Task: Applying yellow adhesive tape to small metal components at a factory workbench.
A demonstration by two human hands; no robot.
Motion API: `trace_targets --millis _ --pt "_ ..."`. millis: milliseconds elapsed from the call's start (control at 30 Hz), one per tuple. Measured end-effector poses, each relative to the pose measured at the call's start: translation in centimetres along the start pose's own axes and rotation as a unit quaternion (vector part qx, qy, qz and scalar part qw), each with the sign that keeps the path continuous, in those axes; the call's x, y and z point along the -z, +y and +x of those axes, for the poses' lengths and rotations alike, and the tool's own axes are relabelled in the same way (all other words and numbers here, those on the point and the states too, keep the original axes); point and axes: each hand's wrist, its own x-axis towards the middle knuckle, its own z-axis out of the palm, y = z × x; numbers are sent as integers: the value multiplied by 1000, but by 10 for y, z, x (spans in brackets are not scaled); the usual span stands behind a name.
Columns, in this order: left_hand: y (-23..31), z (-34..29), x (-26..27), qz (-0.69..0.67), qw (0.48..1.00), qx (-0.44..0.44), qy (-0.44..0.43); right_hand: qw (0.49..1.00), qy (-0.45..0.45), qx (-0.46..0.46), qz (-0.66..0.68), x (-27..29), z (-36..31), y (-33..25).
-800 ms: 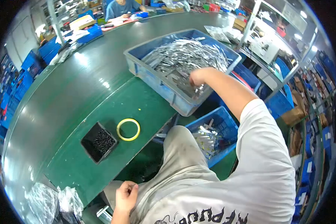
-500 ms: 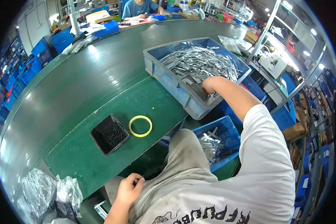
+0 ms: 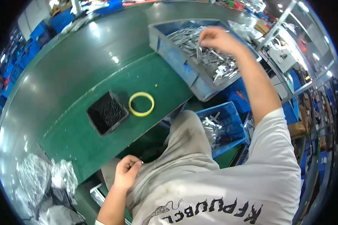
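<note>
My right hand (image 3: 218, 39) is raised over the large blue bin (image 3: 175, 60) on the right, its fingers pinching a thin metal strip (image 3: 198, 51) that hangs down. Heaped silvery metal strips (image 3: 184, 38) lie under it in the bin. Closer to me, my left hand (image 3: 127, 173) rests above my lap with curled fingers. A tiny bright spot shows at its fingertips, too small to name. On the green bench sit a black box (image 3: 95, 119) with small dark screw-like pieces in it and a roll of yellow tape (image 3: 152, 105), side by side.
Below the bench edge, right of my knee, stands a blue crate (image 3: 234, 137) with metal pieces inside. Clear plastic bags (image 3: 33, 178) are piled at the lower left. A metal-framed rack (image 3: 279, 28) rises at the right, and the curved green worktop (image 3: 75, 71) runs behind.
My right hand has risen from inside the bin, bringing up a metal strip. The view has tipped downward, so the person across the worktop is out of sight. My left hand has hardly moved.
</note>
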Motion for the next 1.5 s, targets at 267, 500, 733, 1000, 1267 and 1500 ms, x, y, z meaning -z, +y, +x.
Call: trace_targets --millis 267,500,733,1000,1267,1500 --pt "23 -8 -8 -57 973 -213 -69 868 -63 240 431 -102 -94 -163" --pt "19 -22 -15 -107 977 -159 -97 832 -227 -47 504 -272 -131 -157" --pt "30 -24 -19 -166 985 -8 42 971 135 126 -151 -294 -72 -89" --pt "24 -17 -14 -174 982 22 71 971 73 161 -160 -292 -118 -79" --pt "19 -15 -19 -147 987 -9 69 967 -100 202 116 -270 -172 -108" --pt "19 -20 -24 -114 992 -30 47 959 -113 197 172 -276 -179 -105"
